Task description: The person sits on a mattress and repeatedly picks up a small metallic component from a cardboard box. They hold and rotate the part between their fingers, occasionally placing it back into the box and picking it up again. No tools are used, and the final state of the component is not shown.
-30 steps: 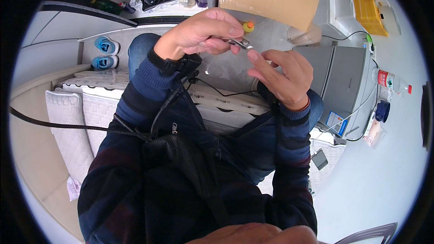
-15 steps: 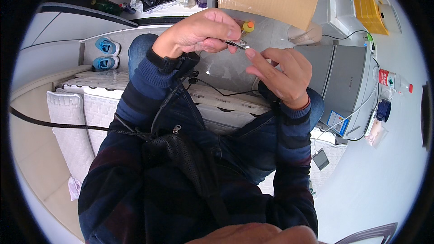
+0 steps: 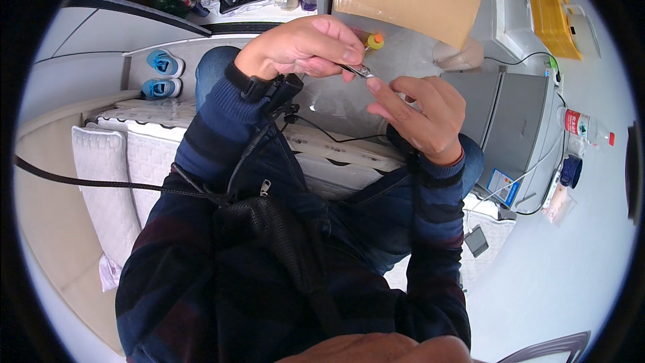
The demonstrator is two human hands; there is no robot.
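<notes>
"One nail clipper (image 3: pixel 363 71): how would it handle?"
"Likely light, stiff, slick; best pinched along its flat levers."
"Where's it now?"
"Left hand (image 3: pixel 306 48) clamped on its rear, its head jutting just beside a fingertip of the right hand (image 3: pixel 428 116), whose fingers stand apart, holding nothing visible."

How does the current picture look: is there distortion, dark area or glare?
In the head view, fisheye distortion bows the beige panel along the left rim and black fills the corners; also in the head view, the small metal tool at the hands catches a bright glint.
</notes>
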